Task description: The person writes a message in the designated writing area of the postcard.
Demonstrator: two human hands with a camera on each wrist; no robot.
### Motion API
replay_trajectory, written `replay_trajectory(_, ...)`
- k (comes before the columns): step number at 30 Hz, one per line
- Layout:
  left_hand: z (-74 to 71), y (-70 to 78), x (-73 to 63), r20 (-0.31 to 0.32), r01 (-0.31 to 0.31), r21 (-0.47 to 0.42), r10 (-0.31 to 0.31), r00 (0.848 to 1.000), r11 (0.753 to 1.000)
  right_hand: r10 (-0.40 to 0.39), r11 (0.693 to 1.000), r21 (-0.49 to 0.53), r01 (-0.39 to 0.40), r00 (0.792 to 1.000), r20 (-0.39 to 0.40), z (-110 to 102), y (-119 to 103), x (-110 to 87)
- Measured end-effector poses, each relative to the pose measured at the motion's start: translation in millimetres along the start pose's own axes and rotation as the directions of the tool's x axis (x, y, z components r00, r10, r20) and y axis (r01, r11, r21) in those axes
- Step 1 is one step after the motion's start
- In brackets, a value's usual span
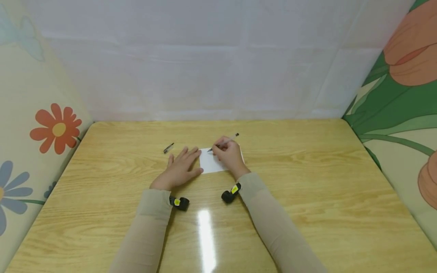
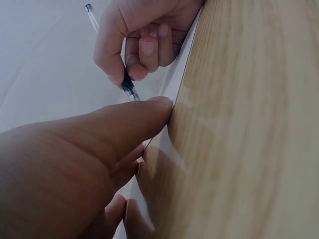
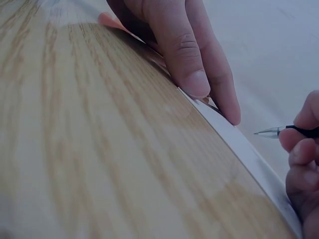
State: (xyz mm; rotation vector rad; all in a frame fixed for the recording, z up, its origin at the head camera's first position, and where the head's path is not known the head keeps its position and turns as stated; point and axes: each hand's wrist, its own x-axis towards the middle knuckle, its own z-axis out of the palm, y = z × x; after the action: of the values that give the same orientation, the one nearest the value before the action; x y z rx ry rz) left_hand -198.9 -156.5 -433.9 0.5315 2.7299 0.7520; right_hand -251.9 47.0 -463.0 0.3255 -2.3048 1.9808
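A small white sheet of paper [image 1: 211, 163] lies on the table between the two hands. My right hand [image 1: 231, 154] pinches a pen [image 1: 229, 140] with a clear barrel and black grip, tilted back to the right. In the right wrist view the metal pen tip [image 3: 266, 133] stands a little above the paper. My left hand [image 1: 181, 168] lies with fingers spread, and its thumb and a fingertip press the paper's left edge. The left thumb [image 2: 134, 122] shows large in the left wrist view. Left of the paper lies the pen cap [image 1: 168, 148], off the pen.
The wooden table [image 1: 307, 182] spreads widely around the paper. A white cloth [image 1: 205, 76] hangs behind its far edge. Panels with painted flowers [image 1: 58, 129] stand at both sides. Small black cameras [image 1: 179, 203] are worn on both wrists.
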Motion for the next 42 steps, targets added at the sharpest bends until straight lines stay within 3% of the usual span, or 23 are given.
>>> replay_trajectory(35, 0.9, 4.0, 1.3, -0.008, 0.009, -0.014, -0.009, 1.0, 1.0, -0.02, 0.999, -0.033, 0.018, 0.999, -0.04, 1.8, 0.1, 5.5)
replay_trajectory(42, 0.4, 3.4, 0.4, -0.016, 0.012, -0.005, -0.012, 1.0, 1.0, 0.005, 1.0, -0.004, -0.005, 1.0, -0.009, 2.9, -0.9, 4.8)
